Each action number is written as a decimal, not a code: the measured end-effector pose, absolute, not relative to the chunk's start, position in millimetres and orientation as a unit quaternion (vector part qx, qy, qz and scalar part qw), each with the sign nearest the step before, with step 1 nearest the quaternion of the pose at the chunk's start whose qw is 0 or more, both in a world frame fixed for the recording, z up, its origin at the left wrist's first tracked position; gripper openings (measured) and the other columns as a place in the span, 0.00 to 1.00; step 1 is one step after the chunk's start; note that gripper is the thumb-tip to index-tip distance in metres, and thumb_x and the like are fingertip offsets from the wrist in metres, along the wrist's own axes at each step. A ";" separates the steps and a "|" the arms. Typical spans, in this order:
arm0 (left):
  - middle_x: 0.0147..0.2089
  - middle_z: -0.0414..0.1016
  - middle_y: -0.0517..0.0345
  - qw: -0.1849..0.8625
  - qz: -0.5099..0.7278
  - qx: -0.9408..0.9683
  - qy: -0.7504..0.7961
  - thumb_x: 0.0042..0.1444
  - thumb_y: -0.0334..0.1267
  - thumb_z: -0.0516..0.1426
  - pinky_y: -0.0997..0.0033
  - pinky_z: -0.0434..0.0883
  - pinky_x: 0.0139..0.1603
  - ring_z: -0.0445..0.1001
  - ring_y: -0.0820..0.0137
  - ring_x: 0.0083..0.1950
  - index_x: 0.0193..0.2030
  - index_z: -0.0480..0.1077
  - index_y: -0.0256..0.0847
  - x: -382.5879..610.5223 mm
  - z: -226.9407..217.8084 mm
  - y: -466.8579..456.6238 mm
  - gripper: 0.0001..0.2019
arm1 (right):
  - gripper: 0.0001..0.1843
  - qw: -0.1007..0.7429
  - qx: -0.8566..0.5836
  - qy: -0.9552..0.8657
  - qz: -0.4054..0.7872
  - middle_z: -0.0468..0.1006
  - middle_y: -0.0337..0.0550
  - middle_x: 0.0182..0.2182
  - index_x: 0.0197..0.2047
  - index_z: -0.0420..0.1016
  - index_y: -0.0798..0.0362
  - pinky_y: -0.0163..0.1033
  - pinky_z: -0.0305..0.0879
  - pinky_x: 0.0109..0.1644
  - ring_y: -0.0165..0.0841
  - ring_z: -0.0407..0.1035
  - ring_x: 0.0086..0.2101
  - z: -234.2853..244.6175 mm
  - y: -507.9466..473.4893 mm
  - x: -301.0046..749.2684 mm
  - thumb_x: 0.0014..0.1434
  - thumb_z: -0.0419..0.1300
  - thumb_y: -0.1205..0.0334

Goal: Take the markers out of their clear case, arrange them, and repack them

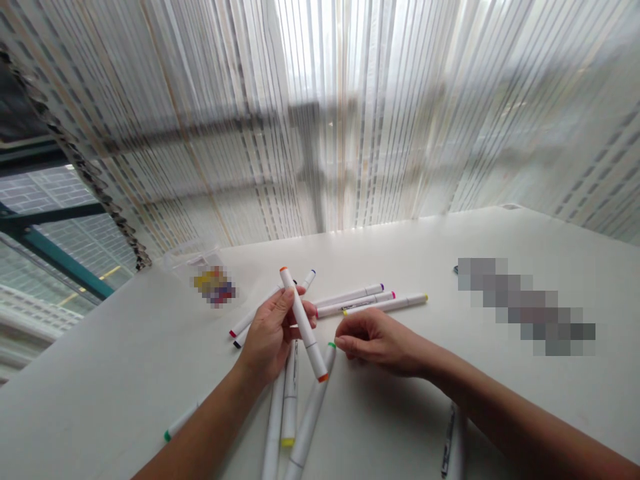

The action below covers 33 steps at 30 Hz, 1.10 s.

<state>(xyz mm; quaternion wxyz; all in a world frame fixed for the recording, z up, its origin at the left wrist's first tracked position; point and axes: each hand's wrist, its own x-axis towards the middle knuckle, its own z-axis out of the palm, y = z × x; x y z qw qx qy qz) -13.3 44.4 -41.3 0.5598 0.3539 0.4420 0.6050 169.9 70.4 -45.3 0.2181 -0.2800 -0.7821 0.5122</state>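
Observation:
My left hand (pixel 275 330) holds a white marker (pixel 303 325) with orange ends between thumb and fingers, tilted above the table. My right hand (pixel 383 340) is curled, thumb and forefinger together, with nothing visible in it. Its fingertips are right beside the green end of another white marker (pixel 313 407); contact is unclear. A yellow-ended marker (pixel 290 407) and a further white marker (pixel 274 427) lie below my left hand. Behind my hands rest markers with purple (pixel 355 293), pink (pixel 367 303) and yellow (pixel 395 304) ends.
A red-ended marker (pixel 247 323) lies left of my hand, near a clear plastic container (pixel 187 257). A green-ended marker (pixel 181 421) and a dark-labelled one (pixel 453 443) are partly hidden by my arms. A blurred-out item (pixel 525 307) lies right on the white table (pixel 575 400); curtains (pixel 350 133) hang behind.

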 end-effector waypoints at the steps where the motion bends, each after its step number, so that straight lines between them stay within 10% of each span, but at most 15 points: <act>1: 0.23 0.74 0.59 0.552 0.610 0.346 0.452 0.47 0.48 0.61 0.81 0.63 0.21 0.69 0.76 0.22 0.38 0.69 0.36 -14.3 -40.9 45.2 0.18 | 0.14 0.216 -0.285 -0.782 0.511 0.65 0.38 0.20 0.24 0.65 0.57 0.31 0.52 0.24 0.27 0.58 0.22 -45.7 71.2 170.1 0.56 0.54 0.56; 22: 0.24 0.72 0.62 0.561 0.632 0.326 0.425 0.34 0.39 0.70 0.84 0.66 0.16 0.67 0.80 0.19 0.28 0.67 0.35 -1.5 -33.5 68.6 0.18 | 0.26 0.257 -0.331 -0.635 0.649 0.70 0.41 0.23 0.28 0.67 0.59 0.28 0.57 0.17 0.24 0.60 0.18 -52.8 82.9 172.0 0.46 0.59 0.39; 33: 0.25 0.77 0.54 0.591 0.638 0.283 0.403 0.48 0.43 0.63 0.82 0.65 0.16 0.69 0.77 0.19 0.36 0.69 0.35 -11.7 -35.9 64.0 0.14 | 0.22 0.243 -0.324 -0.630 0.662 0.70 0.40 0.22 0.28 0.70 0.60 0.28 0.56 0.19 0.24 0.61 0.19 -52.6 84.8 172.8 0.47 0.60 0.46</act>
